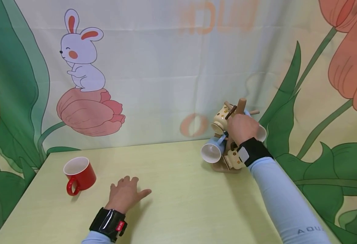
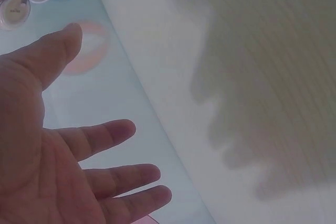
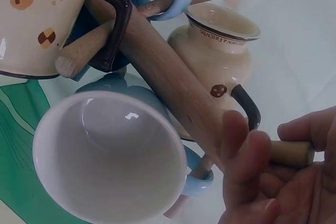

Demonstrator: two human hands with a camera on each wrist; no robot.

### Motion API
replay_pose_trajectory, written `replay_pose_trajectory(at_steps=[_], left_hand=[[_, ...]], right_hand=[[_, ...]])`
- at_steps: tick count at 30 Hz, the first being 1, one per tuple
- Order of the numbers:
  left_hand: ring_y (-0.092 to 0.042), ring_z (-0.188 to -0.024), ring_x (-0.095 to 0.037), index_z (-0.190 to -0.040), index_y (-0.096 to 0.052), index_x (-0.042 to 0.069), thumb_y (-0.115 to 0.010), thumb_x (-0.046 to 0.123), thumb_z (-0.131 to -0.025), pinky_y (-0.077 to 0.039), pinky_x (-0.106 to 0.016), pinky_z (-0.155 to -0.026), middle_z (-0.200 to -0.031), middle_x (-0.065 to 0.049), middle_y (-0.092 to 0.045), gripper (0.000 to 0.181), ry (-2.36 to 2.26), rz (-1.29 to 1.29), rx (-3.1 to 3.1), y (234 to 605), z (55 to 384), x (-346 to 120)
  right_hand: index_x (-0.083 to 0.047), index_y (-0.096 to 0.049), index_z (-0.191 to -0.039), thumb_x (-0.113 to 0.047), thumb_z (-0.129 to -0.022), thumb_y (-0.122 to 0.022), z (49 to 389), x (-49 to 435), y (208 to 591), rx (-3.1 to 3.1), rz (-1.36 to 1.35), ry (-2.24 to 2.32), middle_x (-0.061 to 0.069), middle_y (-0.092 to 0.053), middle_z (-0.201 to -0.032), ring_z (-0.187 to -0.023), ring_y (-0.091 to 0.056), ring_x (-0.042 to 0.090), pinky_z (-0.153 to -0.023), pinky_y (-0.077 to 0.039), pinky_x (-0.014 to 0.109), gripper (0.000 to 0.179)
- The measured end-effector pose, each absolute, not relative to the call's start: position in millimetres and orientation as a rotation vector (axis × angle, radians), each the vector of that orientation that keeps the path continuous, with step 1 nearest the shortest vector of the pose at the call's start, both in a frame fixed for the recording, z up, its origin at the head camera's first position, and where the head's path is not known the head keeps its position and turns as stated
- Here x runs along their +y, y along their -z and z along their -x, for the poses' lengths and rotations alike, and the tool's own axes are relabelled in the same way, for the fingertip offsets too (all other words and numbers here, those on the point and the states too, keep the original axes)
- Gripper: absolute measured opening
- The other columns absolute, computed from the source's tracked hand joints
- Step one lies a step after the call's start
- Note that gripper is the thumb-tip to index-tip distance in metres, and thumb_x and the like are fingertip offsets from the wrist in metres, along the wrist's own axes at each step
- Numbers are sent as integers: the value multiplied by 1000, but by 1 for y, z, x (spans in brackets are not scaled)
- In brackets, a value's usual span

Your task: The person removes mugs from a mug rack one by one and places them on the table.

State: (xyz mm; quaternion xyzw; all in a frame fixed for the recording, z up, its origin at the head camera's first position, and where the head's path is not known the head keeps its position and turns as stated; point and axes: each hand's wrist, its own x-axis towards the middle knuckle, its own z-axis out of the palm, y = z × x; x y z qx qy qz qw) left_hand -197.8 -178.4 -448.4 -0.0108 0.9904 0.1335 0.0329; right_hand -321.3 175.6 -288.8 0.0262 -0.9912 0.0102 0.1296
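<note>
Room left of mug tree (image 1: 241, 105); mugs (image 1: 211, 152), pegs (image 3: 84, 52) crowd post (image 3: 170, 80).

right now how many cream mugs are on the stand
2 visible: upper cream mug, left of the right hand; lower cream mug, low on the wooden stand. More may be hidden.

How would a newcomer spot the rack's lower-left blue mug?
In the head view, a wooden mug rack stands at the back right of the table, where the right hand reaches. Low on its left is the blue mug, its white mouth showing. The blue outside sets it apart from the patterned cream mugs above it and to its right.
</note>
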Motion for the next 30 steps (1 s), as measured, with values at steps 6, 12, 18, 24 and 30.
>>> replay_pose_trajectory(at_steps=[6, 12, 18, 24, 30], left_hand=[[-51, -117, -46, -129, -59, -1, -67, 57, -86, -39, -66, -93, -126, -28, -56, 73, -416, -10, 3039, 449, 195, -175], [-57, -108, -43, -126, -62, 0, -71, 53, -85, -46, -62, -86, -119, -26, -60, 68, -418, -72, 3023, 446, 194, -172], [-60, -103, -41, -124, -63, 1, -74, 52, -82, -47, -60, -83, -113, -21, -62, 67, -452, -122, 3007, 445, 192, -169], [-61, -101, -39, -122, -63, 1, -74, 53, -82, -48, -58, -81, -109, -20, -63, 67, -450, -135, 2995, 445, 192, -167], [-61, -100, -39, -121, -63, 1, -74, 52, -83, -48, -58, -80, -108, -20, -63, 65, -449, -136, 2994, 446, 189, -167]], right_hand=[[2, -67, -81, -13, -99, -56, 325, 174, 293, -2847, -100, 25, 20, -63, -74, -61, -59, 32, -47, -49, 46, 25], [1, -62, -70, -13, -98, -52, 325, 175, 294, -2824, -53, -105, 21, -62, -70, -58, -58, 32, -47, -49, 46, 33], [0, -59, -65, -10, -97, -51, 324, 178, 294, -2809, -56, -141, 20, -60, -67, -55, -56, 31, -46, -48, 45, 34], [0, -65, -71, -13, -93, -62, 324, 186, 292, -2871, -125, -142, 20, -64, -74, -60, -58, 32, -49, -48, 46, 26], [-9, -73, -72, -25, -57, -94, 323, 200, 292, -2876, -446, 38, 12, -66, -80, -64, -59, 28, -52, -49, 45, 30]])
